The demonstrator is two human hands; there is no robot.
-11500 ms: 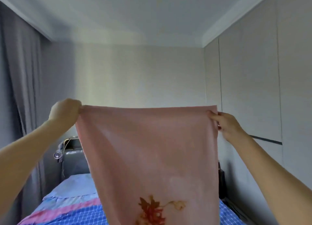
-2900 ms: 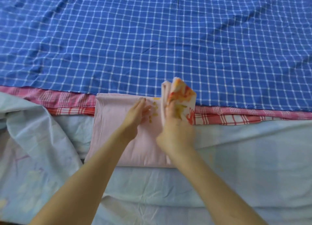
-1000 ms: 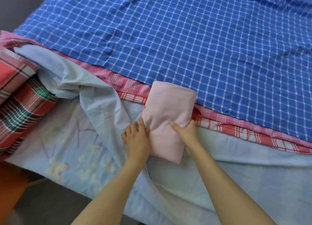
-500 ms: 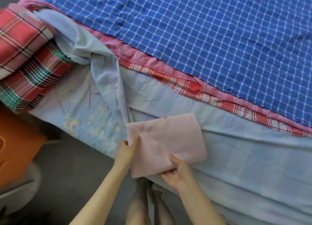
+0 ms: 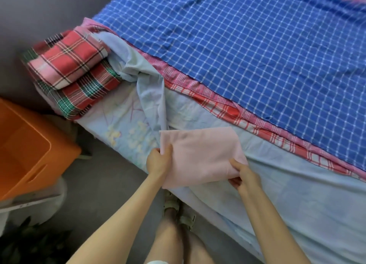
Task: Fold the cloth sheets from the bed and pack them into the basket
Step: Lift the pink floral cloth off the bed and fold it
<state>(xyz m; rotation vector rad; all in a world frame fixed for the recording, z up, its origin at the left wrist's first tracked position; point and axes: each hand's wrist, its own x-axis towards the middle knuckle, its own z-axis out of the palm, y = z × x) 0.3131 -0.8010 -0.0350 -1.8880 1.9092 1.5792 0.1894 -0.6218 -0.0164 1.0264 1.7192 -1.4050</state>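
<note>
Now you are lifting the folded pink cloth (image 5: pixel 200 154) clear of the bed edge; half a second ago it was lower and nearer your body, and a second ago it was lying against the red check border. Going left to right: the orange basket (image 5: pixel 29 144) is sitting on the floor at the far left, well apart from the cloth; two folded plaid sheets (image 5: pixel 69 73) are stacked on the bed corner. Your left hand (image 5: pixel 158 162) is gripping the cloth's left edge, thumb on top. Your right hand (image 5: pixel 243 174) is pinching its lower right corner, fingers curled under. The pale blue sheet (image 5: pixel 297 180) and blue checked sheet (image 5: pixel 257 55) are lying unfolded. Judgement: folding of this piece is finished, transfer toward the basket is starting.
</note>
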